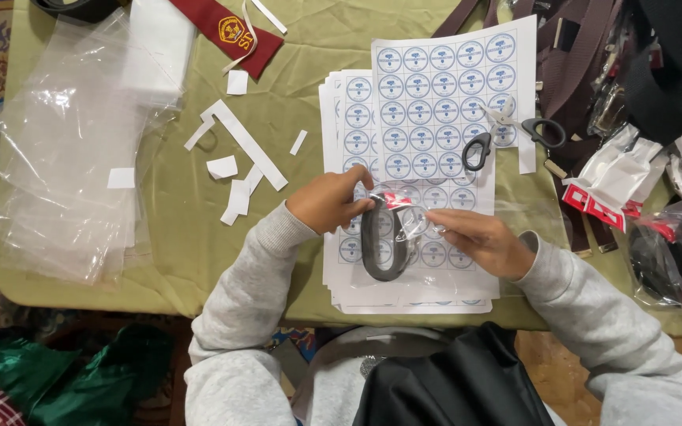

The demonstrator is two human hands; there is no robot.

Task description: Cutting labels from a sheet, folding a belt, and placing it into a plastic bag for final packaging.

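My left hand (pixel 327 201) pinches the top of a small clear plastic bag (pixel 404 225) with a red-and-white header. Inside the bag lies a rolled dark strap (pixel 376 244). My right hand (pixel 483 239) holds the bag's right side, fingers pointing left. Both hands hover over a stack of white sheets printed with round blue stickers (pixel 436 102). Black-handled scissors (pixel 507 134) lie on the top sheet, just beyond my hands.
A pile of clear plastic bags (pixel 65 150) covers the left of the green tablecloth (pixel 191 237). White paper scraps (pixel 234 150) lie in the middle. A maroon tie (pixel 226 31) sits at the top. Brown straps (pixel 570 63) and packed bags (pixel 617 177) crowd the right.
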